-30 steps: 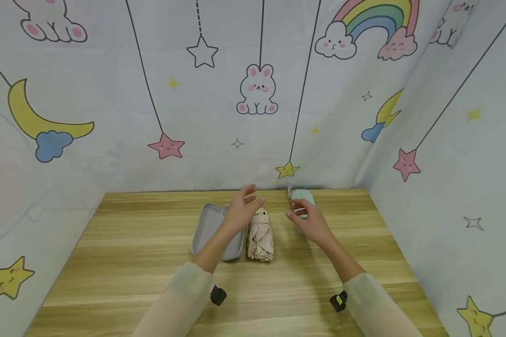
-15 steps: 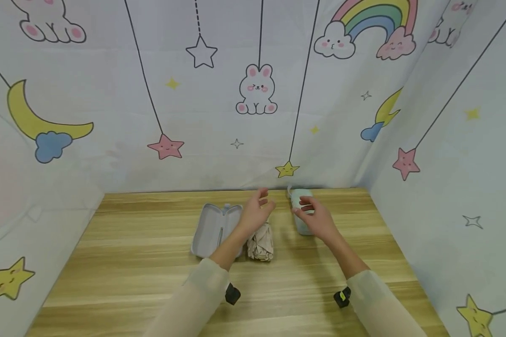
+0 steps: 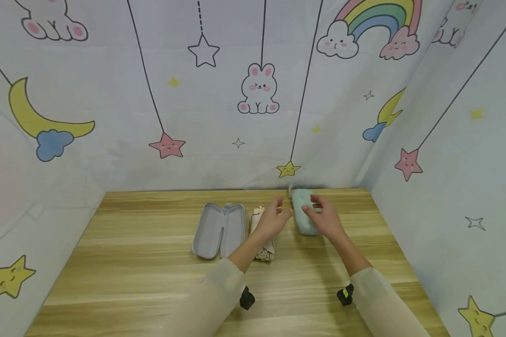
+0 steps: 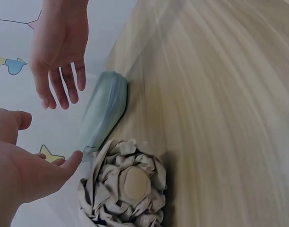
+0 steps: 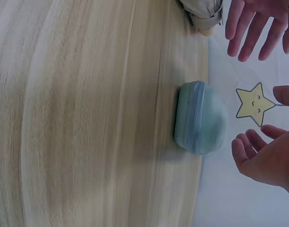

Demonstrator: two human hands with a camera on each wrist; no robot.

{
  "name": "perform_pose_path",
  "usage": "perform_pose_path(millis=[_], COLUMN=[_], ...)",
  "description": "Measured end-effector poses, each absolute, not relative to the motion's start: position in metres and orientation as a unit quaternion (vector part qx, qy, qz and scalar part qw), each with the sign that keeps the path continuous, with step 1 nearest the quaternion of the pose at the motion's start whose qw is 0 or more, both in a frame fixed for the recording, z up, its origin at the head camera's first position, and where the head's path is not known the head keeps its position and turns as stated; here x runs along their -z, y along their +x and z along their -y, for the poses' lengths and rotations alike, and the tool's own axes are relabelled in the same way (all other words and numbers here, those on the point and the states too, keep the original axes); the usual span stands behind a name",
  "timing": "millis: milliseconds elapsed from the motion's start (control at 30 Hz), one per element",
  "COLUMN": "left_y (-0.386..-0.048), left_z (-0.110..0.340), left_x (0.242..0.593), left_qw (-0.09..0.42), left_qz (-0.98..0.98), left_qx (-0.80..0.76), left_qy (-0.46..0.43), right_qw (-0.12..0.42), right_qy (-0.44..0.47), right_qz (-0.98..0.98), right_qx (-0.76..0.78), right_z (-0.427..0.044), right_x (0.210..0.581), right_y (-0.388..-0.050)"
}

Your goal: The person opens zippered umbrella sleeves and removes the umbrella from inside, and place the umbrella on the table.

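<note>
My left hand point(image 3: 273, 221) hovers over the right side of a beige folded umbrella point(image 3: 256, 218), its fingers loosely bent and holding nothing. In the left wrist view the bunched umbrella cloth point(image 4: 104, 196) shows around a round tan knob point(image 4: 136, 184). A mint-green zip case point(image 3: 304, 213) lies closed at the back right of the table. My right hand point(image 3: 328, 220) is above its right edge, fingers spread and gripping nothing. Seen from the right wrist, the case point(image 5: 211, 120) stands apart from that hand point(image 5: 272, 158).
An unfolded grey two-part case point(image 3: 208, 231) lies left of the umbrella. Behind the wooden table point(image 3: 122, 262) hangs a white printed curtain point(image 3: 219, 117), which also runs along both sides. Each wrist carries a small black device.
Moving right, my left hand has passed from beside the grey case across the umbrella. My right hand has shifted slightly right, leaving more of the mint case visible. The objects stay put.
</note>
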State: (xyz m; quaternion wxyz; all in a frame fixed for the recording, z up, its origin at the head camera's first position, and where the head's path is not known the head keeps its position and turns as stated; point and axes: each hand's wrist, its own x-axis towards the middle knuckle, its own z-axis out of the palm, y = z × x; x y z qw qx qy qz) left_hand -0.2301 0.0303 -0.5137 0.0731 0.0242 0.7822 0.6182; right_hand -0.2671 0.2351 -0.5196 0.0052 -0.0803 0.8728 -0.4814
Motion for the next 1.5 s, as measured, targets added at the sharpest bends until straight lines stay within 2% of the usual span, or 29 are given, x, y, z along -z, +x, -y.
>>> perform_pose_path(millis=[400,567,767,1233,1500], left_y=[-0.226,-0.224,-0.229,-0.221,-0.206], left_z=[-0.056,-0.067,-0.076,-0.082,-0.081], left_x=[0.532,0.542,0.551,0.55,0.55], left_qw=[0.11,0.107,0.097,0.092,0.11], left_qz=[-0.772,-0.767,-0.744,-0.793,-0.803], left_qx=[-0.626,-0.632,-0.661,-0.601,-0.584], left_qy=[0.016,-0.002,0.025,0.029,0.038], right_qw=[0.005,0.029,0.041,0.091,0.113], right_qy=[-0.048,-0.022,-0.006,-0.066,-0.075], right_qz=[-0.876,-0.869,-0.868,-0.884,-0.881], right_qx=[0.481,0.494,0.495,0.454,0.454], right_z=[-0.252,-0.257,-0.256,-0.264,-0.271], right_x=[0.536,0.543,0.545,0.543,0.546], right_y=[-0.275,-0.273,-0.274,-0.274,-0.262])
